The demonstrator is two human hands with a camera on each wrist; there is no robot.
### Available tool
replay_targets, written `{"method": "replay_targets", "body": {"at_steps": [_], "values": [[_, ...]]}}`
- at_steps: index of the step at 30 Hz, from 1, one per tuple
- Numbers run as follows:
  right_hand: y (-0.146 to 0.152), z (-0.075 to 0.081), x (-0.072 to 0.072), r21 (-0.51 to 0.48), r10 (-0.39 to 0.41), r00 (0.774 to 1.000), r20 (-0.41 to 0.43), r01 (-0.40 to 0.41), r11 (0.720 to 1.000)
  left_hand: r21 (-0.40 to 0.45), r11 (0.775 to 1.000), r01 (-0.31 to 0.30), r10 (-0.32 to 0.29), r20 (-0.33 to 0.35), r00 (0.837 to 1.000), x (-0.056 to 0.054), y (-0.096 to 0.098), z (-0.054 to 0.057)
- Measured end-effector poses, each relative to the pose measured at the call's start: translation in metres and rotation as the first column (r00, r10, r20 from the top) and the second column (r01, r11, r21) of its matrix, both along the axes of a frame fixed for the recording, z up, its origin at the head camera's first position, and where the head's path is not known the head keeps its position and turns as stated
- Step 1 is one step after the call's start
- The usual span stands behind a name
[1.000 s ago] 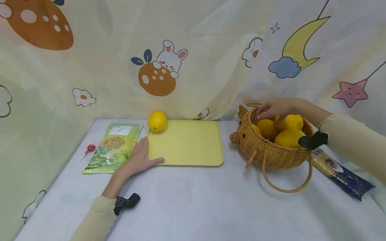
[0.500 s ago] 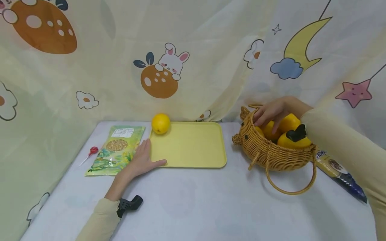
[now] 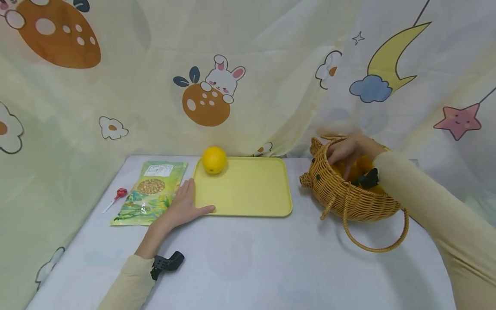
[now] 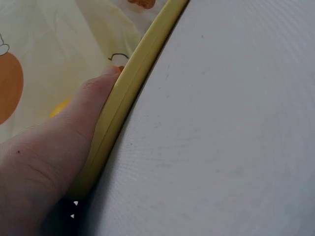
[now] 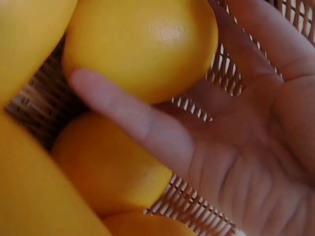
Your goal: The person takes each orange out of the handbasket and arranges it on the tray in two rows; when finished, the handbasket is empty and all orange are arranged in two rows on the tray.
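Left hand (image 3: 182,209) touched tray (image 3: 244,187), fingers wide; right hand (image 3: 348,150) touched yellow fruit (image 5: 142,44) in basket (image 3: 337,185), couldn't tell if gripped.

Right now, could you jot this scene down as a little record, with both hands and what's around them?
Left hand: spread at the left side of the yellow tray
Right hand: inside the wicker basket, touching a yellow fruit; whether it grips is unclear
On the tray: lone fruit, far left corner
Left of the tray: green packet, then red lollipop
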State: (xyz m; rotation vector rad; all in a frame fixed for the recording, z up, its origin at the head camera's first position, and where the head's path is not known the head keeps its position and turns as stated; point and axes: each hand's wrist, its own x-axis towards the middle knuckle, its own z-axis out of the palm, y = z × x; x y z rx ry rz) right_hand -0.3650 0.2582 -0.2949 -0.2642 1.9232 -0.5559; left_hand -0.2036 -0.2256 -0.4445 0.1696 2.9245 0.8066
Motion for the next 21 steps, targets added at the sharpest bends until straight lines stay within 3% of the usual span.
{"method": "replay_targets", "body": {"at_steps": [21], "values": [[0.001,-0.009,-0.0056,0.012,0.05,0.998,0.026,-0.05,0.999,0.003,1.0,0.009,-0.009,-0.046,0.999,-0.0015,-0.0024,0.0027]]}}
